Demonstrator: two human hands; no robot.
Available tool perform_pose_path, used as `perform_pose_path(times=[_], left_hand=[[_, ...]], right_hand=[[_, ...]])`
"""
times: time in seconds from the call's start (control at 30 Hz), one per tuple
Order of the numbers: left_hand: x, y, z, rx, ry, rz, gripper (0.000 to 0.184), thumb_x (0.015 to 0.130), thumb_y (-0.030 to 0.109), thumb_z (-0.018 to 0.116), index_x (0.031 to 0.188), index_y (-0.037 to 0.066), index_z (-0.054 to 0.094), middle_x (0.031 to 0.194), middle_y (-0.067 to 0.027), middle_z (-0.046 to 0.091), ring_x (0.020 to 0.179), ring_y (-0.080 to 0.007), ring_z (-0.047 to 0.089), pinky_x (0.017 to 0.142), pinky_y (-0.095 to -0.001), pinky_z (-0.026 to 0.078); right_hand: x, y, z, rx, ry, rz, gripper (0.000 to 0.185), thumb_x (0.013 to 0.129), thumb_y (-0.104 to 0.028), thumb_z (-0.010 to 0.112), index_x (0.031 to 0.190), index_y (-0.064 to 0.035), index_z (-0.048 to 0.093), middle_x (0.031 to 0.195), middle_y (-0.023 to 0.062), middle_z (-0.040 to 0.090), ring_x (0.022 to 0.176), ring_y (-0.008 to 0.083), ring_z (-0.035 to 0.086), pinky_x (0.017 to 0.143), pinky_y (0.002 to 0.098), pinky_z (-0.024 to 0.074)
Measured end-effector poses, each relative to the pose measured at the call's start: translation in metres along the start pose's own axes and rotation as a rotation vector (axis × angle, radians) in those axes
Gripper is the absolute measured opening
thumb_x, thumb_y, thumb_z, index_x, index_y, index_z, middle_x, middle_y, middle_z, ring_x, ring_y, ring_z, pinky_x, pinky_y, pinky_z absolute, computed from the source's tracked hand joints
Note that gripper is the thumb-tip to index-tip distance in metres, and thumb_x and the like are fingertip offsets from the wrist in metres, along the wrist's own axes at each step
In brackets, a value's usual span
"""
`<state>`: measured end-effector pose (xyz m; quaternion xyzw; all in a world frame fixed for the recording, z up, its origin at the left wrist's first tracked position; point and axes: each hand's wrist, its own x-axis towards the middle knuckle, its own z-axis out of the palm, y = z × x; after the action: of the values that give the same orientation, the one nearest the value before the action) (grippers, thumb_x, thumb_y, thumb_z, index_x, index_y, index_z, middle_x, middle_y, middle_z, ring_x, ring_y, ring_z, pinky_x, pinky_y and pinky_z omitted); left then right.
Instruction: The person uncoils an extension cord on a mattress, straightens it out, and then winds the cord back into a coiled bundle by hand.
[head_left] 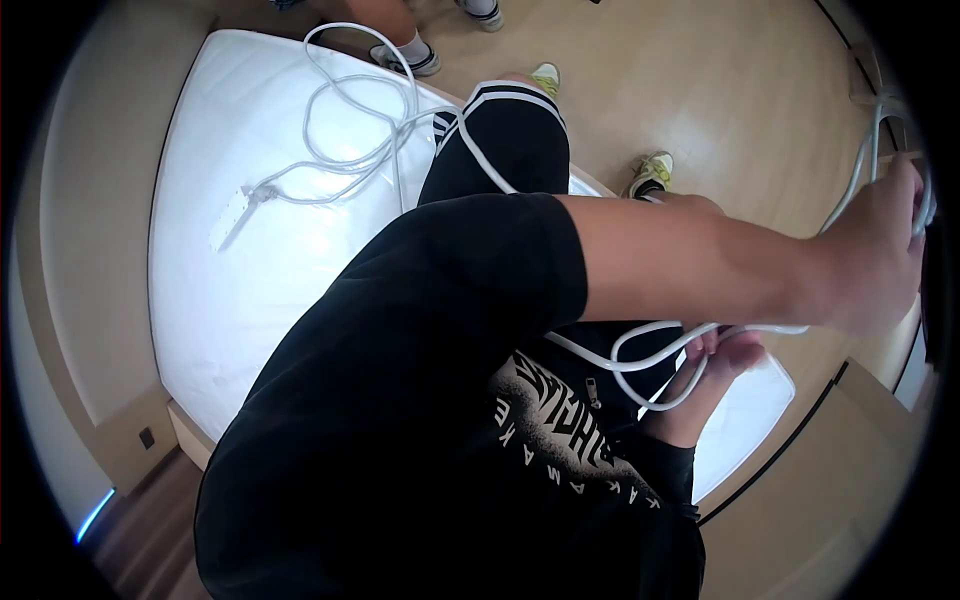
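Note:
A white cable (pixel 480 160) runs from loose loops on the mattress across my black-clothed leg to my hands. My left arm stretches far to the right across the view. At its end my left hand (pixel 880 245) is closed around part of the cable near the right edge, its fingertips partly cut off. Lower down, below that forearm, my right hand (pixel 735 355) holds cable loops, with the fingers curled at the strands. A white power strip (pixel 232 217), joined to the cable, lies on the mattress at the left.
I sit on a white-covered mattress (pixel 270 110) with a raised edge. Another person's legs and shoes (pixel 415 60) are at the top. Wooden floor (pixel 620 80) extends beyond my feet. A beige wall (pixel 90 230) is at the left, a wooden panel (pixel 810 480) at the lower right.

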<state>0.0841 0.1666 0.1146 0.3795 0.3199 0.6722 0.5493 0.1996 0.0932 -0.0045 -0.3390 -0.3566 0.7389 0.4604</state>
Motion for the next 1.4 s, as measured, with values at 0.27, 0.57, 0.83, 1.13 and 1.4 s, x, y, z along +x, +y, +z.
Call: perform_pose_path(times=[0.27, 0.57, 0.83, 1.13, 1.4], left_hand=[[-0.024, 0.006, -0.070, 0.696, -0.439, 0.225, 0.060, 0.079, 0.038, 0.063, 0.114, -0.009, 0.053, 0.110, -0.0257, 0.058, 0.104, -0.0360, 0.055, 0.089, -0.0419, 0.046], [-0.127, -0.010, -0.193, 1.291, -0.577, 0.063, 0.087, 0.065, 0.037, 0.081, 0.136, 0.004, 0.043, 0.129, -0.0136, 0.050, 0.117, -0.0293, 0.050, 0.100, -0.0441, 0.036], [-0.129, -0.061, -0.212, 1.611, -0.359, 0.073, 0.077, 0.067, 0.026, 0.078, 0.135, 0.011, 0.046, 0.128, -0.0099, 0.049, 0.118, -0.0267, 0.046, 0.093, -0.0414, 0.038], [-0.088, -0.124, -0.225, 1.783, -0.555, -0.035, 0.066, 0.080, 0.021, 0.065, 0.140, 0.010, 0.039, 0.134, -0.0150, 0.047, 0.127, -0.0296, 0.044, 0.103, -0.0533, 0.034], [-0.052, -0.092, -0.267, 1.929, -0.555, -0.142, 0.012, 0.084, 0.021, 0.058, 0.094, 0.015, 0.061, 0.074, -0.0082, 0.066, 0.072, -0.0308, 0.066, 0.062, -0.0421, 0.050]], right_hand=[[0.002, -0.064, -0.097, 0.068, 0.101, -0.219, 0.029, 0.101, -0.030, 0.043, 0.089, -0.0067, 0.056, 0.056, -0.0013, 0.045, 0.035, 0.0041, 0.036, 0.033, 0.0178, 0.0304], [-0.060, -0.261, -0.257, 0.004, 0.247, -0.519, 0.027, 0.100, -0.018, 0.043, 0.075, -0.0072, 0.045, 0.060, 0.0009, 0.042, 0.039, 0.0092, 0.034, 0.040, 0.0240, 0.0317], [-0.106, -0.331, -0.348, -0.335, 1.156, -0.695, 0.025, 0.097, -0.021, 0.045, 0.075, -0.0090, 0.043, 0.059, 0.0011, 0.038, 0.042, 0.0152, 0.033, 0.040, 0.0286, 0.0329], [-0.144, -0.343, -0.350, -0.135, 0.817, -0.507, 0.025, 0.099, -0.022, 0.046, 0.079, -0.0090, 0.049, 0.062, 0.0002, 0.044, 0.043, 0.0126, 0.034, 0.042, 0.0270, 0.0320], [-0.144, -0.324, -0.354, -0.061, 0.610, -0.520, 0.029, 0.102, -0.022, 0.041, 0.079, -0.0065, 0.051, 0.061, 0.0010, 0.047, 0.038, 0.0087, 0.035, 0.042, 0.0229, 0.0323]])
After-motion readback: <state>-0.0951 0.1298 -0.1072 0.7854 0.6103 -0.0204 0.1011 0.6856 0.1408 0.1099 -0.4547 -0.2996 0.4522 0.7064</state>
